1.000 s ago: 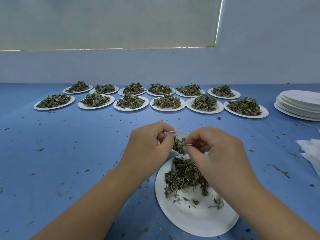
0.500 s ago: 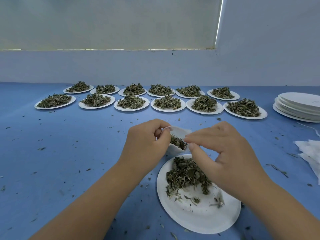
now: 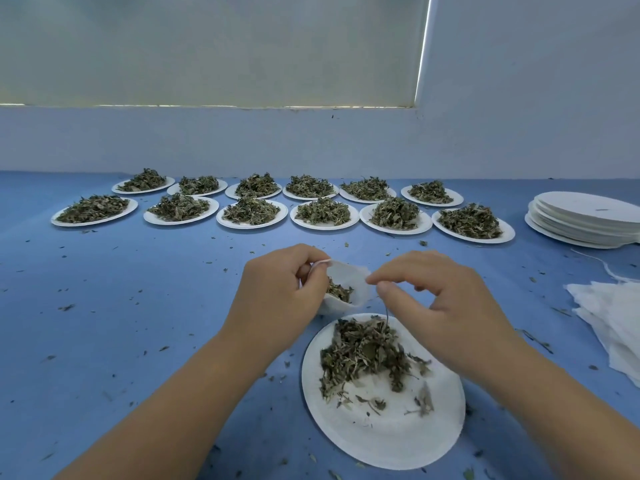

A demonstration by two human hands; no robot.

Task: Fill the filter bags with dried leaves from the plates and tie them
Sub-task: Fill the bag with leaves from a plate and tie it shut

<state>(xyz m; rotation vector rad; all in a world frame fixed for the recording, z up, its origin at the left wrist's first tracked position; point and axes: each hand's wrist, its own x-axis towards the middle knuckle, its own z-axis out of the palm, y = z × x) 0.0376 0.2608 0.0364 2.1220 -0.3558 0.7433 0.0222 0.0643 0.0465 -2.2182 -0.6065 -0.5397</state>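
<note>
Keep the filter bag (image 3: 349,277), already part filled, just beyond the far rim of the near plate (image 3: 381,441), so stray dried leaves (image 3: 363,355) drop back onto it. Your left hand (image 3: 277,296) pinches the bag's left rim. Your right hand (image 3: 440,303) pinches a thin strand (image 3: 386,311) at the opposite edge, which keeps the mouth open above the worktop (image 3: 138,306). Whether the strand is drawstring or stem cannot be told.

Blue table (image 3: 121,306) bears leaf-filled plates (image 3: 323,226), stacked empty plates (image 3: 585,216), filter bags (image 3: 613,317), leaf crumbs (image 3: 65,307).
</note>
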